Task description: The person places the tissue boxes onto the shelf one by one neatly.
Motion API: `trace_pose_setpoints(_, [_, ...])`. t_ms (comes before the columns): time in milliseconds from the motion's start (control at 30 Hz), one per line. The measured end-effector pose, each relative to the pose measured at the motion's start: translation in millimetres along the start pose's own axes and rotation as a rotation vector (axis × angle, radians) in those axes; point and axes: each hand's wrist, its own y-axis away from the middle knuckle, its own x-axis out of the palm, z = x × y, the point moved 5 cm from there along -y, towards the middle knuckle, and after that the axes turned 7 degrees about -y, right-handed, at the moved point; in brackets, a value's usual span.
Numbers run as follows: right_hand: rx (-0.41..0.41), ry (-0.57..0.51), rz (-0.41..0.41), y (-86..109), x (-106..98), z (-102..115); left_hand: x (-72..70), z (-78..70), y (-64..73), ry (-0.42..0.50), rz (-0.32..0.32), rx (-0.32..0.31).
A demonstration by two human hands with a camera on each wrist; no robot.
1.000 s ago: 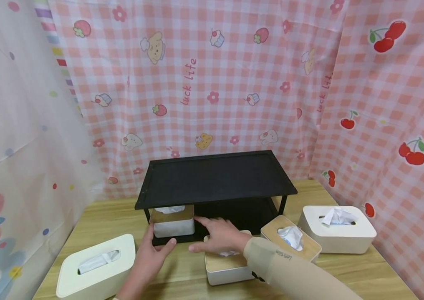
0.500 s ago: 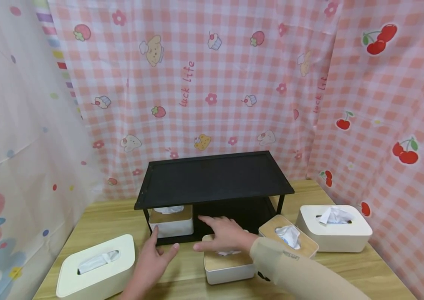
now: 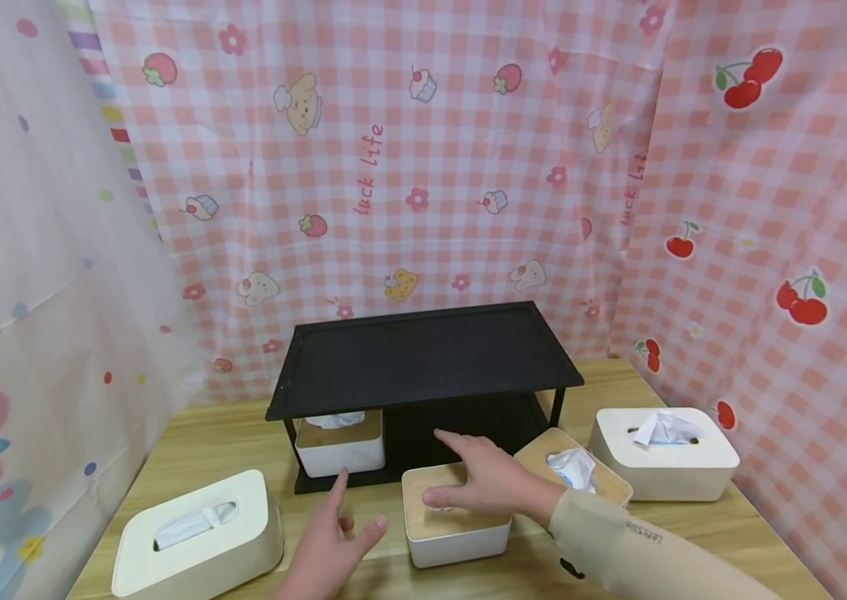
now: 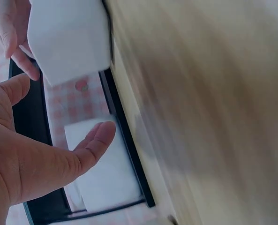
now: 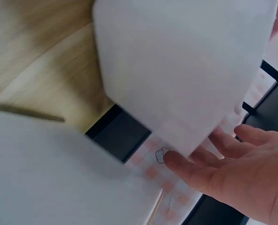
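Observation:
My right hand (image 3: 494, 479) is over the middle tissue box (image 3: 457, 546), a white one with a wood-coloured lid. Its fingers are extended; the right wrist view shows them close to that box's edge (image 5: 185, 61), and contact is hard to tell. My left hand (image 3: 337, 537) is in front of the black two-tier shelf (image 3: 431, 358), fingers extended, holding nothing. On the shelf's lower tier, at the left, sits a similar wood-lidded tissue box (image 3: 341, 454). The left wrist view shows that shelved box (image 4: 106, 173) beyond my thumb.
A cream tissue box (image 3: 194, 533) stands at the left of the wooden table (image 3: 198, 433). To the right are an angled wood-lidded tissue box (image 3: 551, 446) and a large white tissue box (image 3: 664, 475). Patterned curtains (image 3: 423, 242) hang behind and at both sides.
My left hand has come away from the shelved tissue box, toward the front. My right hand has drawn back from beside that box to over the middle tissue box.

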Motion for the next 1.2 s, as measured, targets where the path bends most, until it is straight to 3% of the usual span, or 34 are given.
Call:
trace_pose_setpoints(167, [0.036, -0.089, -0.017, 21.9, -8.1, -8.0, 18.3, -7.3, 5.3, 0.029, 0.101, 0.005])
trace_pose_setpoints(367, [0.041, -0.13, -0.056, 53.1, -12.3, -15.5, 37.2, -15.1, 10.0, 0.062, 0.246, -0.058])
trace_pose_setpoints(567, [0.076, -0.2, -0.025, 77.9, -8.5, -24.2, 49.6, -21.7, 16.6, 0.06, 0.35, -0.059])
trace_pose_setpoints(800, [0.056, -0.367, 0.046, 84.7, 0.2, -34.7, 54.9, -25.7, 17.9, 0.066, 0.372, -0.051])
trace_pose_setpoints(1000, [0.097, -0.478, 0.067, 85.2, 5.5, -42.9, 55.3, -25.7, 18.3, 0.062, 0.375, -0.059])
trace_pose_setpoints(1200, [0.117, -0.505, 0.063, 85.8, 7.9, -46.0, 55.3, -23.4, 18.4, 0.095, 0.388, -0.067])
